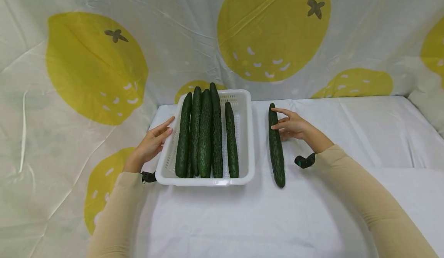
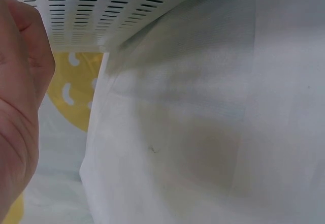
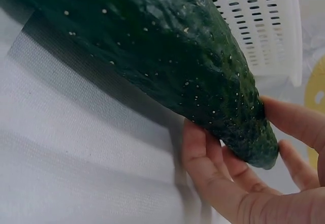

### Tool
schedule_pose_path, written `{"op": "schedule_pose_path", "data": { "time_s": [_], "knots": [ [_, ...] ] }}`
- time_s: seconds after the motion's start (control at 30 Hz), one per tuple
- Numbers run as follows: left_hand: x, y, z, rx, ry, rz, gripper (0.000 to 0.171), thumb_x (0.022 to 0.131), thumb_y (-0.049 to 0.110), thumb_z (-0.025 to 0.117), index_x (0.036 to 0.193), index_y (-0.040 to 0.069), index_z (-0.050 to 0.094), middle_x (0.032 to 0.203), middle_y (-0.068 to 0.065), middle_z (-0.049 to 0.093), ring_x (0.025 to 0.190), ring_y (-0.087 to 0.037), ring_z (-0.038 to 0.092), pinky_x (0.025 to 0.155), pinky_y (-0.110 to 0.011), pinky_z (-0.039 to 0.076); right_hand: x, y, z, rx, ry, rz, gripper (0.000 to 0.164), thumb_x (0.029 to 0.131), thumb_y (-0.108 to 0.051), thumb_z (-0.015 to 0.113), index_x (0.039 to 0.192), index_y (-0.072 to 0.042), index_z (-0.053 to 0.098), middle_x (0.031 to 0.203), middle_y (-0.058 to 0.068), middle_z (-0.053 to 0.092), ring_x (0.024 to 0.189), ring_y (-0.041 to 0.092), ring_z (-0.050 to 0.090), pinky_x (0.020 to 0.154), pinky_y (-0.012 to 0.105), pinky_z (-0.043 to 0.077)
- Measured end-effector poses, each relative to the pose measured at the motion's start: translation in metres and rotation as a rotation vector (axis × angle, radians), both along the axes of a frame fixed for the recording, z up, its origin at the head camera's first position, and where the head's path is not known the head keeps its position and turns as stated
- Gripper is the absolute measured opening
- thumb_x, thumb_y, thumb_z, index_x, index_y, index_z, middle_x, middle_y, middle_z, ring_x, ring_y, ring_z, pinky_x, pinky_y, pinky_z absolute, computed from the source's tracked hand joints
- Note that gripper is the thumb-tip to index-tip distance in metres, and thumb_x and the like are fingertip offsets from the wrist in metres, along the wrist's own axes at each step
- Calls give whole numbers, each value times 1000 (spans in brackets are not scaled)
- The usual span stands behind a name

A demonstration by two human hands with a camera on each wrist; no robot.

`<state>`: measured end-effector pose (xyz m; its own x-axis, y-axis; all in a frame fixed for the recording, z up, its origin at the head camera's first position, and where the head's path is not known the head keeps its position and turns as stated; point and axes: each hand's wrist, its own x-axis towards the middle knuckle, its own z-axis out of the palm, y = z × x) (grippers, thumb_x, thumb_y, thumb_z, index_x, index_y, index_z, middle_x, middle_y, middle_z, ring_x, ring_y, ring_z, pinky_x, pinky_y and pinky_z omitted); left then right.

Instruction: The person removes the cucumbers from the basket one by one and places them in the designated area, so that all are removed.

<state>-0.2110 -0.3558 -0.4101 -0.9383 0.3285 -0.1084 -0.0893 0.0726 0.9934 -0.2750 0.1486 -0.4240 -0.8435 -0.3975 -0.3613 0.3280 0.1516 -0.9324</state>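
In the head view, my right hand (image 1: 291, 126) holds a dark green cucumber (image 1: 276, 154) by its far end, to the right of the white basket (image 1: 250, 134). The right wrist view shows fingers and thumb round the tapered tip of this cucumber (image 3: 167, 56), with a shadow on the cloth beneath it. My left hand (image 1: 152, 142) is at the basket's left rim, thumb and forefinger on it. In the left wrist view, part of the left hand (image 2: 20, 87) shows beside the slotted basket wall (image 2: 96, 10); its fingertips are hidden there.
Several cucumbers (image 1: 205, 134) lie lengthwise side by side in the left of the basket, some reaching past its far rim. A shorter cucumber (image 1: 231, 142) lies apart on the right. White cloth (image 1: 222, 219) covers the table; a lemon-print sheet (image 1: 184, 30) hangs behind.
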Motion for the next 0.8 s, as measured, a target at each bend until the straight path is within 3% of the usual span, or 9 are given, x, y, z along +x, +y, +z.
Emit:
{"op": "schedule_pose_path", "data": {
  "time_s": [0.13,0.23,0.5,0.57,0.8],
  "knots": [
    [0,0,0,6,-4,-7,56,109,16,43,160,22,23,117,-5,51,81,-9,64,63,-24,57,-1,-1,-2,21,3,6,82,96,-1,64,161,-22,20,156,33,18,75,21,58,73,39,55],
    [1,1,1,11,-8,-11,56,109,14,42,161,20,21,117,-5,51,81,-9,65,63,-24,57,-1,-1,-3,49,13,8,82,96,-4,66,161,-23,20,156,33,17,73,20,60,75,40,57],
    [1,2,2,-7,-10,-4,56,109,14,42,161,21,21,119,-5,50,83,-9,65,65,-24,57,-1,-2,-6,94,50,22,83,95,-7,69,161,-22,21,156,34,16,103,40,58,81,46,58],
    [1,2,2,-12,-7,-4,56,109,16,43,160,22,22,119,-6,50,82,-9,64,64,-24,57,-1,-2,-6,99,59,19,84,94,-7,70,161,-21,21,155,34,17,104,41,58,81,46,58],
    [1,1,0,-7,-2,-6,55,109,17,42,160,23,23,119,-6,49,76,-7,60,60,-20,54,0,-5,-12,104,95,8,86,89,-5,76,159,-15,27,144,33,29,86,27,64,79,45,59]
  ]
}}
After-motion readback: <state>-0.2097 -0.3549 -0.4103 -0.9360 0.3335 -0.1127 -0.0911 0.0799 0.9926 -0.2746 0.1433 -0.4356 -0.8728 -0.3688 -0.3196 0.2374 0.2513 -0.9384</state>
